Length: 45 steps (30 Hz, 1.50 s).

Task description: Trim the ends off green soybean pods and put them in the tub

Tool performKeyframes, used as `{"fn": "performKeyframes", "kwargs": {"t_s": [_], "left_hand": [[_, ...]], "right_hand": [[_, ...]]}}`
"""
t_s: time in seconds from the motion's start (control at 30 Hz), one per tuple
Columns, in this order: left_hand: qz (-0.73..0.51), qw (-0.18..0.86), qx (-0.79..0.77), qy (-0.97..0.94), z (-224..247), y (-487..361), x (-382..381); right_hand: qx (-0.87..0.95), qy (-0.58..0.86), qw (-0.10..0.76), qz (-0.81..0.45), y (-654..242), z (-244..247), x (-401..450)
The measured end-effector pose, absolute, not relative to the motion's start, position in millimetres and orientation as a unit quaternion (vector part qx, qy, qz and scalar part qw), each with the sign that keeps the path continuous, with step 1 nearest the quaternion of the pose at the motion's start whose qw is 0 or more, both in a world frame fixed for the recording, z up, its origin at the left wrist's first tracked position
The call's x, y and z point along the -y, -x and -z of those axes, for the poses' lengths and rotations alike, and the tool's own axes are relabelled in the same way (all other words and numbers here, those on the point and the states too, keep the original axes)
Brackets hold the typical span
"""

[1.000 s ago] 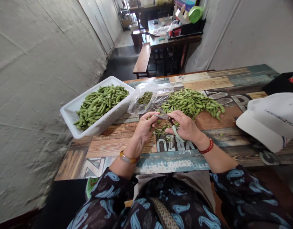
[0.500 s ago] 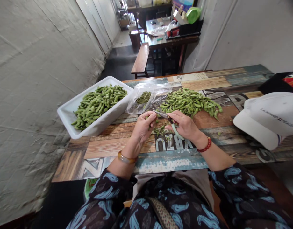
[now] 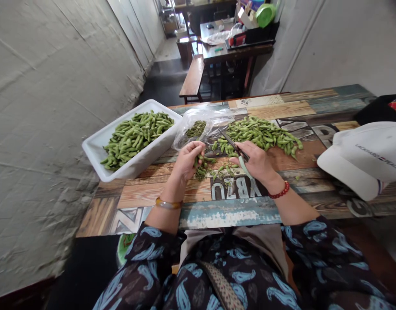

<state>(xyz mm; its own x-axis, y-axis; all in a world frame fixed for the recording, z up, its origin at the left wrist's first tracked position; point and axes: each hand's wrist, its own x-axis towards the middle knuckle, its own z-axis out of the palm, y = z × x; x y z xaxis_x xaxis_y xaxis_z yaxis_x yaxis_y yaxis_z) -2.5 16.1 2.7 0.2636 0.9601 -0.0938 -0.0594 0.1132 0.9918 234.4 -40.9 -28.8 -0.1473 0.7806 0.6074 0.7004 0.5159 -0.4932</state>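
Note:
My left hand (image 3: 189, 160) is closed round a few green pods (image 3: 199, 161), partly hidden by the fingers. Scissors (image 3: 232, 144) with pale green handles sit in my right hand (image 3: 256, 161), their blades pointing up and left, apart from my left hand. Behind my right hand lies a heap of green pods (image 3: 262, 132). A clear plastic bag (image 3: 181, 127) holding small green scraps (image 3: 196, 128) is beyond my left hand. To the left stands a white tub (image 3: 138, 171) filled with pods (image 3: 136, 135). Loose trimmings (image 3: 228, 171) are scattered between my hands.
A white cap (image 3: 362, 159) lies at the right of the wood-patterned table (image 3: 232, 215), near a black object (image 3: 374, 108). A wall runs along the left. Beyond are a bench (image 3: 192, 76) and another table (image 3: 214, 54) with items on it.
My right hand and the scissors have moved right, away from my left hand. My left hand has shifted slightly left, and pods now show below its fingers. The whole view has shifted a little.

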Motion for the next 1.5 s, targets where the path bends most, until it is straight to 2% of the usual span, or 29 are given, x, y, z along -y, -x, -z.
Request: {"fn": "performKeyframes", "kwargs": {"t_s": [0.17, 0.23, 0.33, 0.5, 0.67, 0.77, 0.83, 1.07, 1.33, 1.5], "left_hand": [[-0.277, 0.260, -0.502, -0.777, 8.3, -2.8, -16.1], [-0.200, 0.184, -0.502, -0.821, 8.5, -4.5, -12.7], [-0.151, 0.146, -0.487, -0.848, 5.8, -4.2, -7.5], [-0.224, 0.199, -0.471, -0.830, 5.5, -2.9, -8.7], [-0.378, 0.409, -0.425, -0.713, -0.6, -6.2, -8.8], [-0.392, 0.523, -0.422, -0.628, -8.6, -8.3, -2.7], [-0.388, 0.562, -0.417, -0.600, -12.0, -9.4, 1.0], [-0.395, 0.559, -0.420, -0.597, -11.9, -11.3, 3.0], [-0.419, 0.556, -0.412, -0.588, -10.8, -12.4, 3.2], [-0.393, 0.547, -0.393, -0.626, -9.0, -14.3, 4.4]], "right_hand": [[0.760, 0.490, 0.424, -0.052, -233.6, 31.7, 41.2], [0.756, 0.494, 0.426, -0.056, -234.2, 31.7, 40.9], [0.755, 0.493, 0.429, -0.060, -234.9, 31.6, 40.4], [0.751, 0.504, 0.422, -0.069, -234.7, 31.9, 40.2], [0.741, 0.498, 0.444, -0.073, -233.3, 26.7, 41.8], [0.750, 0.477, 0.449, -0.093, -231.9, 23.1, 43.0], [0.760, 0.460, 0.447, -0.109, -230.7, 22.0, 43.7], [0.795, 0.426, 0.398, -0.166, -228.2, 21.8, 45.9], [0.797, 0.431, 0.389, -0.165, -227.6, 20.4, 47.2], [0.808, 0.416, 0.380, -0.172, -225.7, 18.7, 47.9]]}}
